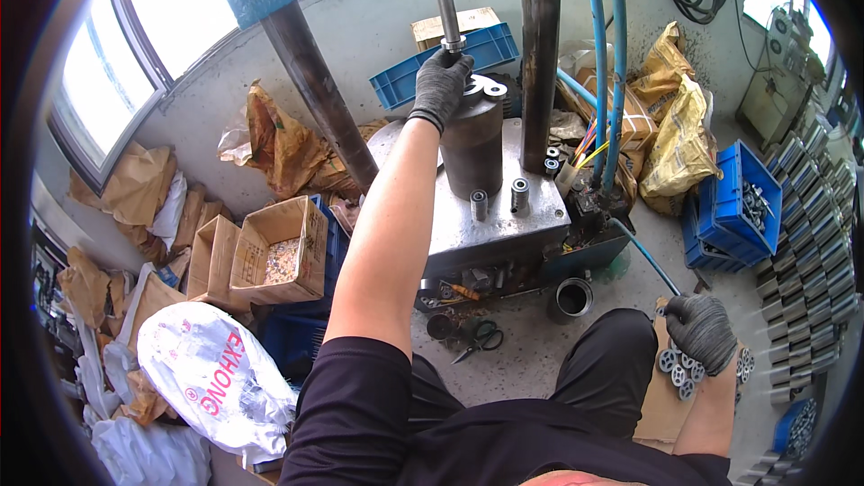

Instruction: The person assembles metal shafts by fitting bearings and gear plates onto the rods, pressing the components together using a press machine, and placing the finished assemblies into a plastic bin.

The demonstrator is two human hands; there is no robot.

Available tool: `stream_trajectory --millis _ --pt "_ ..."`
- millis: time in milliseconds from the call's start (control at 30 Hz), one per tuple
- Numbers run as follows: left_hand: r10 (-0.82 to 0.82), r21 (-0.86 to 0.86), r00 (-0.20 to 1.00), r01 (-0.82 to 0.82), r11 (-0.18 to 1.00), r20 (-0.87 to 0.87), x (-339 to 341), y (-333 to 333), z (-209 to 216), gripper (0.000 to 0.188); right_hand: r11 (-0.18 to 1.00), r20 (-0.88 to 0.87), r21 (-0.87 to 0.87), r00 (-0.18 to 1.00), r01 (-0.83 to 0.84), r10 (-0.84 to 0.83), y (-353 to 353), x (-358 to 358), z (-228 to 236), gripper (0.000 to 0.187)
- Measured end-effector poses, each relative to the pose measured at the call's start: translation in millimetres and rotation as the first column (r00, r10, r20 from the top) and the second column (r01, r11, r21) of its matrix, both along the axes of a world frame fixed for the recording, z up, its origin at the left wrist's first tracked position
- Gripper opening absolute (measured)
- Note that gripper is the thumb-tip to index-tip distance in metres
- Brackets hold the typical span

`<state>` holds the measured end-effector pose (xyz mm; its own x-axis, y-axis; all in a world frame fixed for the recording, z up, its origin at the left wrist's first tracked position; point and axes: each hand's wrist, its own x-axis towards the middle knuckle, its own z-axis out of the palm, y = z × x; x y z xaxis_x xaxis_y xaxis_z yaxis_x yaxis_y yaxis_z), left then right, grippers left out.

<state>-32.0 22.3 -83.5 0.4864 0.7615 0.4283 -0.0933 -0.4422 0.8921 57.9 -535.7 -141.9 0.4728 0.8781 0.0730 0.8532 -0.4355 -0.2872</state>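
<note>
My left hand [440,85], in a dark grey knit glove, reaches to the top of an upright steel cylinder [474,153]. Its fingers are closed around the lower end of the press's vertical rod, at a small metal ring [453,43]. Two pale round washer-like parts [494,90] lie on the cylinder beside the fingers. The cylinder stands on a metal press table [432,238], with two small ribbed metal sleeves [519,193] in front. Low on the right, my gloved right hand [700,333] is closed over the end of a thin blue lever [646,256].
Dark steel columns [540,54] and blue hoses [599,54] flank the cylinder. Scissors [481,338] and a metal cup [571,300] sit on the floor. Round metal parts [679,369] lie on cardboard below my right hand. Cartons [286,252] stand left; blue crates [738,202] right.
</note>
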Motion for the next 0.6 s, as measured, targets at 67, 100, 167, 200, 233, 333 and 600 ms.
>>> stream_trajectory --millis 67,100,167,200,233,333,600 --pt "-0.016 -0.024 0.999 0.017 1.0 0.032 -0.8 -1.9 0.2 0.022 1.0 0.004 -0.015 1.0 -0.003 0.004 0.1 0.0 0.4 0.019" --pt "-0.029 -0.048 0.999 0.032 0.998 0.045 -1.0 -2.7 0.1 0.019 1.0 0.004 -0.017 1.0 -0.003 0.003 0.3 0.0 0.2 0.019" --pt "-0.03 -0.045 0.999 0.032 0.998 0.041 -1.2 -2.7 0.2 0.018 1.0 -0.012 0.008 1.0 0.003 -0.003 0.6 0.4 -0.5 0.021" --pt "-0.027 -0.042 0.999 0.028 0.999 0.023 -1.1 -2.0 0.1 0.018 1.0 -0.017 0.018 1.0 -0.004 0.004 0.7 0.4 -1.0 0.021" --pt "-0.03 -0.043 0.999 0.031 0.999 0.028 -0.8 -1.1 -0.4 0.018 1.0 -0.018 0.031 1.0 0.002 -0.001 1.0 0.5 -1.6 0.021" --pt "-0.043 -0.071 0.998 0.047 0.996 0.055 0.4 4.0 -2.8 0.019 0.997 -0.038 0.077 0.999 0.017 -0.014 2.5 -0.5 -1.1 0.022" --pt "0.07 0.096 0.998 -0.07 0.993 0.005 3.4 10.7 -6.2 0.041 0.754 0.369 0.633 0.924 -0.176 -0.095 80.8 49.0 52.9 0.015"
